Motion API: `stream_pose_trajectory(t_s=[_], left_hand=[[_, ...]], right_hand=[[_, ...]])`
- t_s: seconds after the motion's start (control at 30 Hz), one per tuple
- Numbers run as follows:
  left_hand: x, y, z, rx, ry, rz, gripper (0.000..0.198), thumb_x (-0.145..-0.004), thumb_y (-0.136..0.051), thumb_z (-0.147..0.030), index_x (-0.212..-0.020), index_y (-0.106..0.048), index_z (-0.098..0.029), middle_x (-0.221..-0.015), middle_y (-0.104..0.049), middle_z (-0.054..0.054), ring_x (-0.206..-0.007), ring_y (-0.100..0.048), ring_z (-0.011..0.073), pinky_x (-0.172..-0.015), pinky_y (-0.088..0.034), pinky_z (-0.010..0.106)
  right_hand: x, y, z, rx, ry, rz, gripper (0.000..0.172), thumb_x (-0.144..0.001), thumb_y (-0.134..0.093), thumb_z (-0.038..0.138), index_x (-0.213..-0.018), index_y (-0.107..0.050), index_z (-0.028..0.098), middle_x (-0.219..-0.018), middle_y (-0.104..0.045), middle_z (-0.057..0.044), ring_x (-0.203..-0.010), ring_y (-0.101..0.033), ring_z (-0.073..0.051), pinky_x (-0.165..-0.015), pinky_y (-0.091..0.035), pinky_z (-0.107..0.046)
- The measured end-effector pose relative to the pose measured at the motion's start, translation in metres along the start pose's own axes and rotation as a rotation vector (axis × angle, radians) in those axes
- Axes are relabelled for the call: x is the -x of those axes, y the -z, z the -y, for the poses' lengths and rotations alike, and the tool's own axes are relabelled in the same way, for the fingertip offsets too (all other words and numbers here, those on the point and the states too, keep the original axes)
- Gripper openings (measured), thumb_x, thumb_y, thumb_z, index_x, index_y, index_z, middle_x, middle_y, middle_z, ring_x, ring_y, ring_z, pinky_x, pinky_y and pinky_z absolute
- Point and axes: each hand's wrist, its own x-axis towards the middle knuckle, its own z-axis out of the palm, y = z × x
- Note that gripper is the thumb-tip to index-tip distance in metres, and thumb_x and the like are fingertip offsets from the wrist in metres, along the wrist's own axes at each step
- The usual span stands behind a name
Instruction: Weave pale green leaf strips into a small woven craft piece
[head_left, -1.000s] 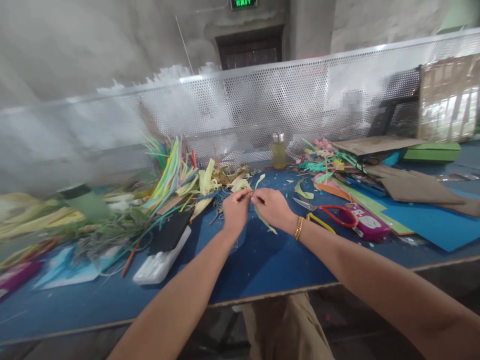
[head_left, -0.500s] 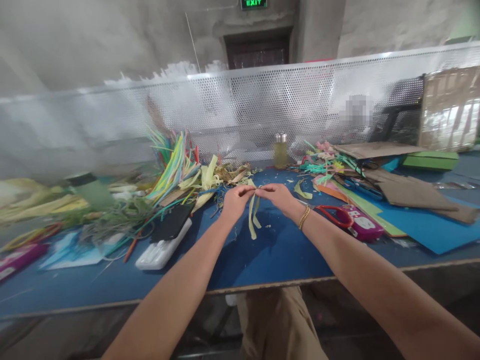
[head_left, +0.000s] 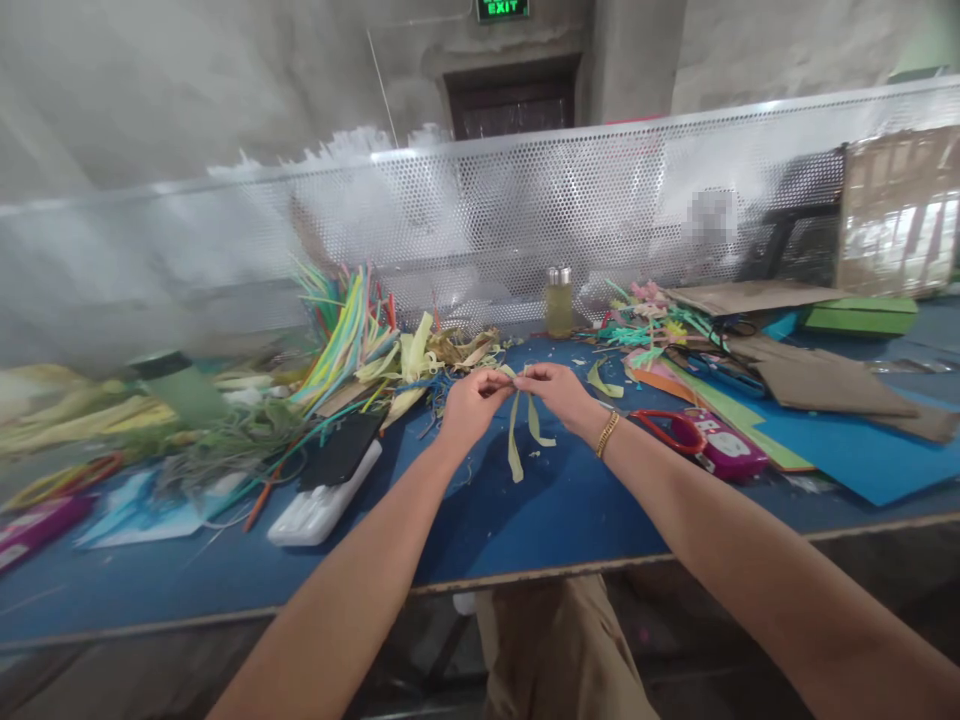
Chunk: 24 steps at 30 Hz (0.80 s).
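Note:
Above the blue table point(head_left: 555, 520), my left hand point(head_left: 472, 405) and my right hand point(head_left: 553, 392) meet with their fingertips pinched together. Between them is a pale yellow-green strip point(head_left: 514, 445), possibly dried husk, whose two tails hang down and spread apart below the fingers. Both hands are closed on it; the pinched part is hidden by the fingers. Just right of my right hand lies a loose strip point(head_left: 602, 380) of the same pale colour. Red-handled scissors point(head_left: 675, 430) rest beside my right wrist, next to a purple box point(head_left: 726, 448).
At left are a bundle of coloured pipe cleaners point(head_left: 349, 335), pale husks point(head_left: 416, 350), a black phone point(head_left: 341, 450) on a white case point(head_left: 322, 505), and a green cup point(head_left: 180, 385). A glass bottle point(head_left: 559, 303) stands behind. Blue paper point(head_left: 847, 450) and cardboard point(head_left: 832, 375) lie right.
The strip's two tails have swung to the right and spread wider apart, the right one now bending outward. My hands remain pinched together in nearly the same place.

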Motion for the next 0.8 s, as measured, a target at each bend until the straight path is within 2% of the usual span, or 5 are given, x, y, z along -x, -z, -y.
stream_pose_trajectory(t_s=[0.2,0.37,0.5,0.67,0.8], left_hand=[[-0.003,0.004,0.004,-0.164,0.007,0.070,0.019,-0.075,-0.070,-0.032,-0.089,-0.077,-0.022,-0.086,-0.077,0.005,-0.081,-0.069,0.0222,-0.077,-0.050,0.034],[-0.001,-0.002,0.000,0.093,0.077,0.264,0.018,-0.072,-0.070,-0.029,-0.086,-0.077,-0.019,-0.082,-0.077,0.004,-0.080,-0.069,0.0202,-0.082,-0.051,0.034],[0.001,-0.005,0.004,0.206,0.150,0.263,0.021,-0.069,-0.073,-0.030,-0.086,-0.075,-0.016,-0.078,-0.075,0.004,-0.074,-0.067,0.0181,-0.078,-0.051,0.033],[-0.002,-0.003,0.012,-0.019,0.113,0.270,0.017,-0.068,-0.073,-0.026,-0.082,-0.076,-0.016,-0.077,-0.075,0.004,-0.071,-0.065,0.0178,-0.074,-0.049,0.031],[-0.004,0.003,0.012,-0.133,0.069,0.293,0.016,-0.070,-0.072,-0.031,-0.080,-0.078,-0.019,-0.074,-0.074,0.002,-0.069,-0.064,0.0177,-0.069,-0.047,0.029]], right_hand=[[-0.006,0.008,-0.004,-0.235,-0.159,-0.027,0.025,-0.062,-0.078,0.035,-0.063,-0.060,0.017,-0.061,-0.056,0.003,-0.056,-0.044,-0.009,-0.058,-0.034,-0.026],[-0.005,0.008,0.000,-0.368,-0.314,0.001,0.025,-0.068,-0.078,0.029,-0.060,-0.057,0.017,-0.055,-0.052,0.003,-0.051,-0.043,-0.009,-0.053,-0.035,-0.026],[-0.004,0.008,0.002,-0.339,-0.299,0.063,0.030,-0.075,-0.075,0.025,-0.055,-0.054,0.017,-0.052,-0.050,0.003,-0.050,-0.042,-0.008,-0.052,-0.035,-0.026],[-0.008,0.015,0.001,-0.334,-0.317,-0.024,0.019,-0.080,-0.069,0.019,-0.063,-0.060,0.017,-0.056,-0.051,0.003,-0.052,-0.044,-0.008,-0.052,-0.035,-0.024],[-0.009,0.017,0.001,-0.330,-0.276,-0.025,0.017,-0.076,-0.073,0.023,-0.066,-0.060,0.017,-0.058,-0.051,0.004,-0.054,-0.042,-0.008,-0.053,-0.034,-0.024]])
